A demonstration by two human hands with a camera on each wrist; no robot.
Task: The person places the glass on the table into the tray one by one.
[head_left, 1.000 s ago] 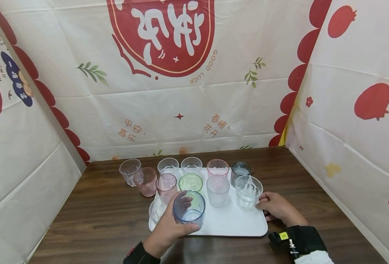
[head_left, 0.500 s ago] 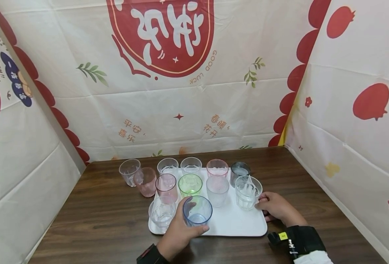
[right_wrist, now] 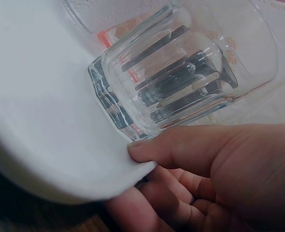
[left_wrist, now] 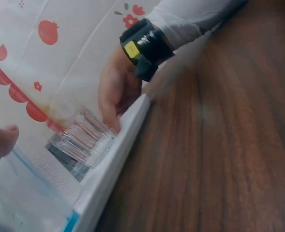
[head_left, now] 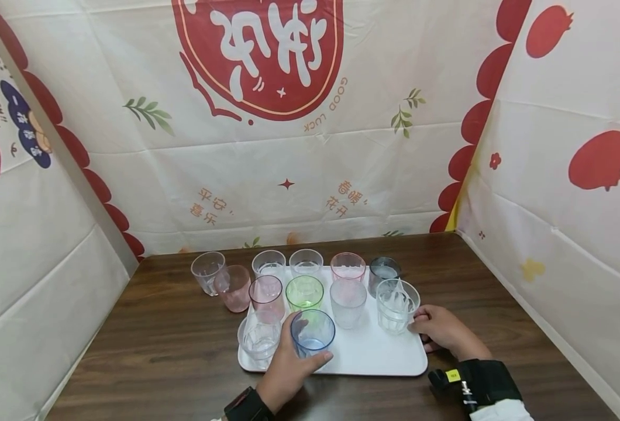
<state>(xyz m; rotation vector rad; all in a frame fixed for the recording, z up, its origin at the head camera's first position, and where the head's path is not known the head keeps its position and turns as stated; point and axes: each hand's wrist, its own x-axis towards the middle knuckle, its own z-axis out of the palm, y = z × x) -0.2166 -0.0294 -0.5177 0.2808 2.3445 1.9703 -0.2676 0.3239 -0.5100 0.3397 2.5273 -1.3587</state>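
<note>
My left hand (head_left: pixel 288 369) curls round a clear blue-tinted cup (head_left: pixel 313 336), thumb in front and fingers at its left side. In the left wrist view, the blue cup (left_wrist: pixel 26 193) has its base right at the tray's near edge. My right hand (head_left: pixel 444 332) pinches the right rim of the white tray (head_left: pixel 378 359). The right wrist view shows the thumb on top of the rim and curled fingers underneath. Close to that thumb stands a clear ribbed glass (right_wrist: pixel 166 72). A green cup (head_left: pixel 305 293) is behind the blue one, and a clear faceted glass (head_left: pixel 259 342) is left of it.
Several more cups stand on the tray, among them a pink-rimmed cup (head_left: pixel 348 268), a dark grey cup (head_left: pixel 384 275) and a frosted cup (head_left: pixel 348 304). Off the tray at left are a clear cup (head_left: pixel 207 273) and a pink cup (head_left: pixel 233 289). Printed cloth walls (head_left: pixel 257 175) surround the table.
My left hand has carried the blue cup right and down towards the tray's front, uncovering the faceted glass. Over the last half second it has shifted only slightly. The right hand keeps its hold.
</note>
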